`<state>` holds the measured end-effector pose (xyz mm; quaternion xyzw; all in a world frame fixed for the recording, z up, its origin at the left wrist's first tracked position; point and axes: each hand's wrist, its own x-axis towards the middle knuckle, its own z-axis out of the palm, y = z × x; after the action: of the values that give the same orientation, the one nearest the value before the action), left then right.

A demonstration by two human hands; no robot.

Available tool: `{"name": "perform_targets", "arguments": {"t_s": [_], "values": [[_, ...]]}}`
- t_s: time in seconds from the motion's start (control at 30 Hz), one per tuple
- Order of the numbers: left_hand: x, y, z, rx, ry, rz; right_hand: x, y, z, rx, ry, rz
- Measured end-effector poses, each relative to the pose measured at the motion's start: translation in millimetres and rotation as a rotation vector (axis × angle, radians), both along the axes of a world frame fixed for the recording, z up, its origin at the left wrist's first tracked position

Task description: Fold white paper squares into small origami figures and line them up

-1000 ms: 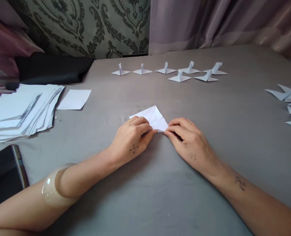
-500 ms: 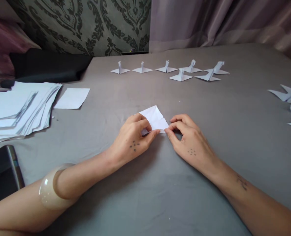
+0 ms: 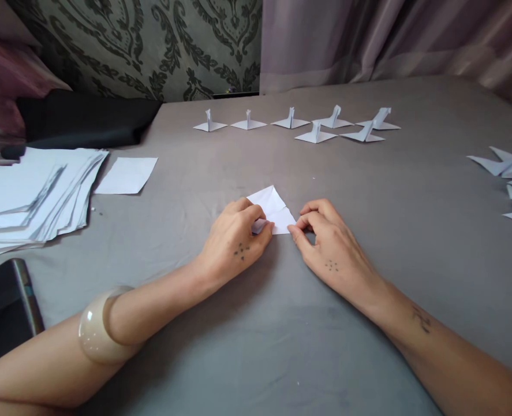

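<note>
A small piece of white folded paper [image 3: 277, 211] lies on the grey cloth between my hands, with crease lines across it and one corner pointing away from me. My left hand [image 3: 239, 234] is closed on its left side, thumb and fingers pinching the near edge and hiding that part. At the right corner, my right hand [image 3: 325, 240] pinches the paper between thumb and fingertips. Beyond my hands, several folded paper birds [image 3: 291, 120] stand in rows, wings spread flat.
To the left are a stack of white paper [image 3: 30, 199], a single square sheet [image 3: 126, 175] and a dark phone [image 3: 8, 312] beside my left forearm. A black cloth [image 3: 86, 118] lies at the back left. More folded paper pieces [image 3: 509, 167] are heaped at the right edge.
My left thumb has slid slightly left along the paper's near edge, which now lies flatter. My right hand keeps its pinch at the right corner. The view has shifted slightly.
</note>
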<state>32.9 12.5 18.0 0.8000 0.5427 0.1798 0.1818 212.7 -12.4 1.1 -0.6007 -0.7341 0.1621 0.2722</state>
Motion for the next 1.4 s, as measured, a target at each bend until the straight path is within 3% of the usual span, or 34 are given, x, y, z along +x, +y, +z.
{"name": "perform_targets", "arguments": {"t_s": [0.5,0.73,0.83,1.0,1.27,1.4], "values": [[-2.0,1.1,-6.0,0.067,0.009,-0.051,12.8,3.2,3.8,-0.075,0.069,0.038],[-3.7,1.3,-10.6,0.108,0.013,-0.069,-2.9,-9.3,7.7,0.127,0.098,0.135],[-3.7,1.3,-10.7,0.102,-0.001,-0.057,-10.2,-13.9,4.4,0.134,0.052,0.199],[-12.4,4.2,-4.9,-0.009,-0.099,-0.088,-9.2,-17.8,-0.3,0.112,-0.048,0.227],[-34.1,18.6,4.4,-0.231,-0.244,-0.279,-7.6,-20.2,1.5,0.13,-0.143,0.265],[-35.5,21.1,8.0,-0.252,-0.246,-0.314,-7.6,-21.7,2.6,0.107,-0.172,0.276]]}}
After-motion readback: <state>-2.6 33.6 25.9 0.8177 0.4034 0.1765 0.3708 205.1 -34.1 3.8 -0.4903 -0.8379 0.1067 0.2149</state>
